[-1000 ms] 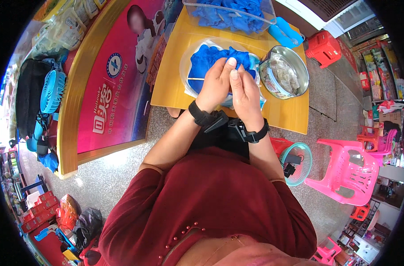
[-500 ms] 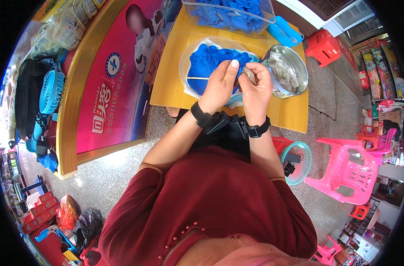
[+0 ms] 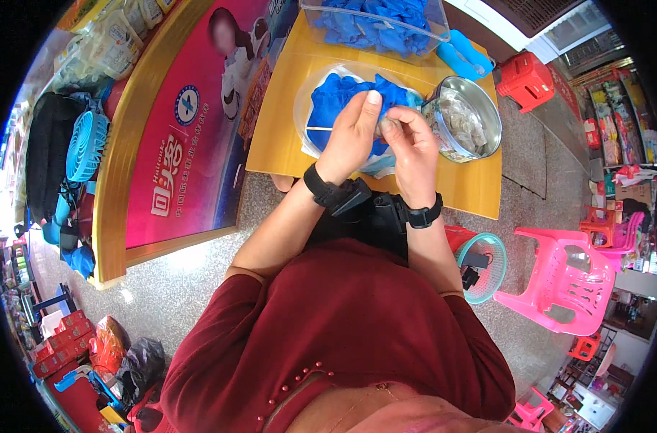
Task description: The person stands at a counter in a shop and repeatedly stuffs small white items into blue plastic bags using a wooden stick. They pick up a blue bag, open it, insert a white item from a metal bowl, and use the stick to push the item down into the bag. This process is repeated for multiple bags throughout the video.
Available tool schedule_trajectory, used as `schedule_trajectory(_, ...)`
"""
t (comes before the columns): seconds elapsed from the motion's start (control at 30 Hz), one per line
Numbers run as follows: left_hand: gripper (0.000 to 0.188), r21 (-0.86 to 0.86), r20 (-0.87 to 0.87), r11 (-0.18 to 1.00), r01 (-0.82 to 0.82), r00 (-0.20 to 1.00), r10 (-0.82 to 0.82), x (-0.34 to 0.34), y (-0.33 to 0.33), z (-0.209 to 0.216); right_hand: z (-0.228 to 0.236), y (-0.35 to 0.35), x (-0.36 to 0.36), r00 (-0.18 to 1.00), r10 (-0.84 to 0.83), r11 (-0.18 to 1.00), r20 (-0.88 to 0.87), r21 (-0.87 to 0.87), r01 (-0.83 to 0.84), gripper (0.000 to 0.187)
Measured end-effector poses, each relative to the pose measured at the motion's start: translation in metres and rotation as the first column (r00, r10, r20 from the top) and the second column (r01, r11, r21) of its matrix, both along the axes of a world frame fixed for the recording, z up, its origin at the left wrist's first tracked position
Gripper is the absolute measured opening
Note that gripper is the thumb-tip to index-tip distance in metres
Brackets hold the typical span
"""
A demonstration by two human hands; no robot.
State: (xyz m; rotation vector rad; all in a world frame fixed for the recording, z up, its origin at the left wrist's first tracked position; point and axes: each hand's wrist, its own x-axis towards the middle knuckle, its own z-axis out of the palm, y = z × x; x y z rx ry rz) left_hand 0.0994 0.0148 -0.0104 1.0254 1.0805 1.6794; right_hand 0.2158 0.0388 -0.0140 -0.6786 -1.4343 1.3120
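Both of my hands are raised side by side over the near part of a yellow table. My left hand point(image 3: 346, 141) is closed with its thumb pointing up, pressed against the fingers. Beside it my right hand point(image 3: 415, 148) has thumb and forefinger pinched together, its tips close to the left thumb. Whatever lies between the fingers is too small and hidden to name. Just behind the hands is a pile of crumpled blue thin material point(image 3: 330, 94) in a round, pale shallow container point(image 3: 303, 94). A thin white stick point(image 3: 318, 128) lies across the pile.
Right of my hands, a round metal tin point(image 3: 496, 123) holds small clear-wrapped pieces. A clear plastic box point(image 3: 447, 35) of blue material and a light-blue object point(image 3: 464, 56) are at the table's far side. A pink chair point(image 3: 559, 278) and turquoise basket point(image 3: 496, 267) stand at right.
My hands have shifted slightly left and the left thumb tip has risen. A greyish, clear-looking bit seen at the right fingers earlier is now mostly hidden.
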Motion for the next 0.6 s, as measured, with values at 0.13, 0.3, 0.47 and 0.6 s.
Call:
schedule_trajectory(0.13, 0.037, -0.036, -0.138, 0.999, 0.022, 0.990, -0.027, 0.009, -0.003, -0.003, 0.006, 0.001, 0.000, 0.988, -0.127, 0.991, -0.083, -0.051, 0.123, 0.017)
schedule_trajectory(0.3, 0.043, -0.085, 0.004, 0.991, 0.107, 0.994, -0.108, 0.015, -0.007, 0.003, 0.013, 0.003, 0.007, 0.984, -0.109, 0.982, -0.139, -0.169, 0.085, 0.021)
schedule_trajectory(0.47, 0.049, -0.234, 0.140, 0.946, 0.223, 0.971, -0.194, -0.004, -0.009, 0.023, 0.033, -0.008, 0.007, 0.988, 0.049, 0.999, -0.149, -0.014, -0.051, 0.026)
schedule_trajectory(0.6, 0.057, -0.300, 0.283, 0.863, 0.407, 0.902, -0.327, -0.020, -0.007, 0.015, 0.033, 0.006, 0.016, 0.909, -0.172, 0.867, 0.379, 0.496, -0.042, 0.015)
